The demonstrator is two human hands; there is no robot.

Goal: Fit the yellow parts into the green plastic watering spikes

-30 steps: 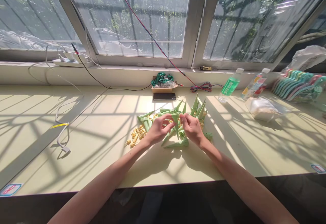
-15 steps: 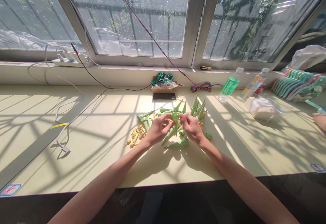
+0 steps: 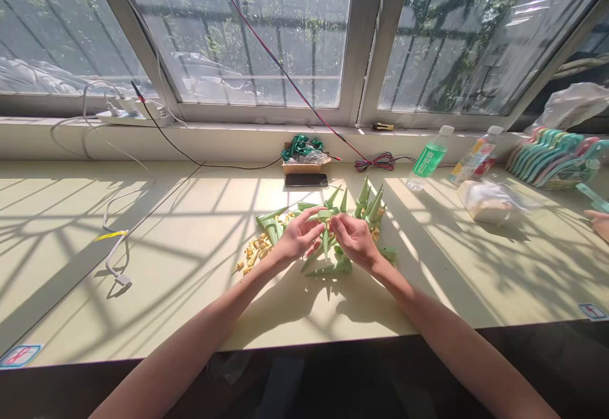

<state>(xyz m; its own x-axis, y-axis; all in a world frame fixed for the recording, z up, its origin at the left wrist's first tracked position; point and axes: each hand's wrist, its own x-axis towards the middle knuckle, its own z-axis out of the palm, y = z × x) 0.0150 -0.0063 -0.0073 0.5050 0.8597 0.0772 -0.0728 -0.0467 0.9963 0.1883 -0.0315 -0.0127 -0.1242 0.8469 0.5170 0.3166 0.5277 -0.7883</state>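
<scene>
Over the middle of the pile, my left hand [image 3: 299,236] pinches a green plastic spike [image 3: 326,241] by its wide top, with the point hanging down. My right hand [image 3: 354,236] is closed at the other side of that top, thumb and finger pressed together; a small yellowish piece seems to show at its fingertips, too small to make out. Around and beneath both hands lie more green spikes [image 3: 333,268], some on their sides and some standing point up [image 3: 364,197]. Small yellow plastic parts [image 3: 257,247] are heaped to the left.
Behind the pile are a black phone [image 3: 306,180] and a small box [image 3: 304,167] with green material. To the right stand two bottles [image 3: 428,162], a plastic-wrapped packet [image 3: 490,202] and several hangers [image 3: 554,159]. Another person's hand [image 3: 600,222] shows at the right edge. A white cable [image 3: 114,260] lies left.
The spike's top has tilted, so its round opening no longer shows. My right hand has shifted slightly left, and my left fingers have spread a little. The other person's hand moved slightly.
</scene>
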